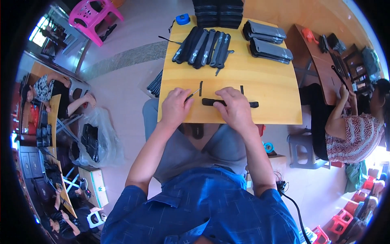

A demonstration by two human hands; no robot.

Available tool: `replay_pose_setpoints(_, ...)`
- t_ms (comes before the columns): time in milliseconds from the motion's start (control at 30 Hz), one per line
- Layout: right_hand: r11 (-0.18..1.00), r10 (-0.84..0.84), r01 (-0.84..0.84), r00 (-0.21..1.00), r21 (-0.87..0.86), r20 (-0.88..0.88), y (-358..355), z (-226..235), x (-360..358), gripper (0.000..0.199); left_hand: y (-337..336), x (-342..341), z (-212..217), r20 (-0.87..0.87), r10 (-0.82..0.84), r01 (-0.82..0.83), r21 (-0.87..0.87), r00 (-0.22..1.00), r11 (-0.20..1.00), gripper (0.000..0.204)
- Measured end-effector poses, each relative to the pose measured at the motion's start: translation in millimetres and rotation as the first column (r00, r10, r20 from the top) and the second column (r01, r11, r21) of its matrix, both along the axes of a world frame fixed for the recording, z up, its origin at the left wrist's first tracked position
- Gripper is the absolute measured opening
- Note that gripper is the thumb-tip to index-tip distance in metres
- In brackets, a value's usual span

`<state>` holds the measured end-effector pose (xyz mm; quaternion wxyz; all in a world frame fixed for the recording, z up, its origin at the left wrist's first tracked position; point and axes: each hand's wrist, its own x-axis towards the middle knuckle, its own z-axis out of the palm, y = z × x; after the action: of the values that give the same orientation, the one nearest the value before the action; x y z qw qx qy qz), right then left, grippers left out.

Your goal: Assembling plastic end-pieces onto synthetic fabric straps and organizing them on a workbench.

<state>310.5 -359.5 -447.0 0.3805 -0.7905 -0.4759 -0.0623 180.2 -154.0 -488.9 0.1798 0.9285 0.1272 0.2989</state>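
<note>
On the near edge of the wooden table, right in front of my lap, my right hand lies flat over a long black strap piece; my fingers curl down on it and press it to the wood so it cannot slide, and its far end sticks out past my hand on the right; my left hand is closed around a thin tool, pinched tight, with the tip pointing at the strap, so I can work on the spot I hold still; two small black bits stand just past my hands, close enough to grab; farther back a row of black pieces lies side by side, and two piles of grey flat cases sit at the right, kept apart from the row so the kinds do not mix; a blue tape measure rests at the far corner, out of the way; down on the floor at my left a clear plastic bag is open, with more black things inside it; beside it a cardboard box stands, and I cannot tell what it holds; a pink plastic chair stands far off, and another person sits at the next table on my right.
</note>
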Motion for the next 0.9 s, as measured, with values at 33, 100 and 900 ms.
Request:
replay_pose_setpoints(33, 0.999, 0.002, -0.001, 1.000, -0.041, 0.023, 4.6, -5.3, -1.1, 0.032, 1.3, 1.5, -4.9, -0.030, -0.014, 0.014, 0.014, 0.999, 1.000, 0.026)
replay_pose_setpoints(100, 0.995, 0.003, 0.000, 0.999, -0.095, 0.032, 9.2, -14.1, -3.9, 0.030, 3.7, 3.5, -11.4, -0.050, -0.015, 0.016, 0.021, 0.999, 1.000, 0.021)
replay_pose_setpoints(900, 1.000, 0.002, 0.001, 0.968, 0.009, -0.253, 11.6, -34.5, -29.3, 0.023, -52.8, -43.1, -1.7, 0.032, -0.068, 0.075, -0.384, 0.997, 0.920, 0.006)
